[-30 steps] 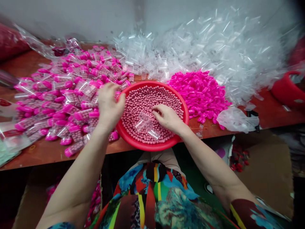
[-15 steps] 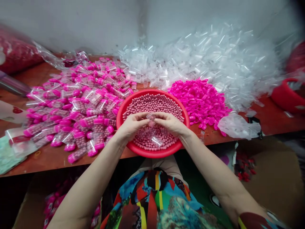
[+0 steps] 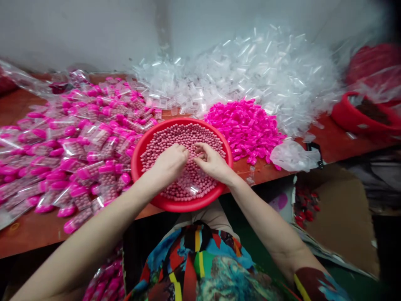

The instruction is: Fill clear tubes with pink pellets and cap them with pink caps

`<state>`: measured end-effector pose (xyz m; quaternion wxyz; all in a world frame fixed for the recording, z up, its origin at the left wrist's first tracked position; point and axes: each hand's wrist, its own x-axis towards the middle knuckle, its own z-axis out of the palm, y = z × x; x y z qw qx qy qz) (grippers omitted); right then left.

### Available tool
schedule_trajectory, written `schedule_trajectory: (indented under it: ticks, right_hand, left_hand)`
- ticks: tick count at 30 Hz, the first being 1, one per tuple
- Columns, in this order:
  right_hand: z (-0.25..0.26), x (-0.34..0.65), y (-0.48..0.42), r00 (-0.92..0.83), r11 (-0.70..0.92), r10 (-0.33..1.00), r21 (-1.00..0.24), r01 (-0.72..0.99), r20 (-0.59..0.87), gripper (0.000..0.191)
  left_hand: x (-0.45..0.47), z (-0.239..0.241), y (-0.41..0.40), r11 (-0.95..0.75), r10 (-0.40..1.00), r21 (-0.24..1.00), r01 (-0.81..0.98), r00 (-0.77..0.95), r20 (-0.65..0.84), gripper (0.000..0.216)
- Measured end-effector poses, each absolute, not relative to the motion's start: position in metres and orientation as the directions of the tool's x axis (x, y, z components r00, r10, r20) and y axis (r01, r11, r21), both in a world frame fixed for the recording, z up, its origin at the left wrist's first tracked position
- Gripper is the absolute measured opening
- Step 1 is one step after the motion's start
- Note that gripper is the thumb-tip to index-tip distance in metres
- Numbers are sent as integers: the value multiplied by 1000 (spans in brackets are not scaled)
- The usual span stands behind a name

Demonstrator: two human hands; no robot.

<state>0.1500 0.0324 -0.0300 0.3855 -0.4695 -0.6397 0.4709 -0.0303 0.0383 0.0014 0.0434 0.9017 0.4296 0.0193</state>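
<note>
A red basin (image 3: 230, 161) full of small pink beads (image 3: 188, 136) stands at the table's front edge. Over the beads, my left hand (image 3: 171, 163) is closed, palm down, its fingertips hidden; what it holds cannot be made out. My right hand (image 3: 214, 163) is beside it with thumb and fingers curled together around something too small to name. Lower in the basin a clear plastic piece (image 3: 194, 190) glints on the beads. Right behind the basin lies a heap of bright pink plastic parts (image 3: 246, 129).
Bead-filled clear containers with pink ends (image 3: 78, 142) are piled on the left. Clear empty cases (image 3: 244, 75) form a large heap along the wall. At right are a crumpled plastic bag (image 3: 294, 155) and another red basin (image 3: 354, 119). Below stands a cardboard box (image 3: 341, 217).
My hands have moved apart from their fingertip-to-fingertip hold on a small clear piece. The left hand has turned palm down and closed. The view has shifted to the right.
</note>
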Motion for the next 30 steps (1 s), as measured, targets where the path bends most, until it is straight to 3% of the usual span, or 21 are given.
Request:
schedule_trajectory:
  ticks: [2, 4, 7, 10, 13, 16, 18, 20, 21, 24, 27, 30]
  right_hand:
    - [-20, 159, 24, -235, 272, 950, -910, 313, 203, 30]
    - [-15, 178, 18, -174, 336, 940, -883, 328, 293, 20]
    - [-28, 226, 16, 87, 264, 944, -888, 376, 317, 21]
    - [-60, 276, 29, 275, 94, 907, -790, 606, 319, 24]
    - [-83, 300, 51, 223, -6, 932, -605, 796, 284, 29]
    - [-85, 295, 72, 158, -22, 953, -463, 886, 257, 31]
    - [-79, 285, 80, 45, -3, 985, -242, 970, 169, 32]
    - [-75, 277, 85, -40, 43, 997, -47, 998, 64, 34]
    - [-74, 274, 87, -50, 50, 998, -6, 999, 41, 35]
    - [-76, 272, 91, -28, 29, 998, -24, 999, 51, 35]
    - [-76, 276, 95, -23, 31, 996, -97, 995, 82, 25]
    - [-67, 280, 94, 7, 20, 990, -193, 981, 142, 21]
  left_hand:
    - [-29, -4, 57, -640, 762, 35, 768, 639, -99, 26]
    - [-26, -12, 74, -637, 745, 57, 769, 633, -210, 25]
    - [-13, -28, 90, -609, 739, 113, 785, 613, -278, 19]
    - [3, -46, 94, -553, 771, 218, 805, 593, -233, 15]
    - [16, -59, 95, -427, 828, 406, 808, 529, -183, 10]
    - [21, -61, 94, -332, 871, 487, 808, 461, -171, 5]
    - [18, -54, 91, -265, 885, 552, 791, 426, -187, 12]
    - [10, -41, 84, -156, 891, 714, 683, 409, -196, 22]
    - [5, -34, 80, -96, 894, 799, 593, 405, -193, 26]
    - [-10, -15, 61, 89, 898, 948, 304, 388, -209, 34]
    - [-21, -4, 38, 304, 886, 953, 13, 364, -288, 32]
    - [-25, -1, 15, 447, 865, 850, -280, 378, -330, 24]
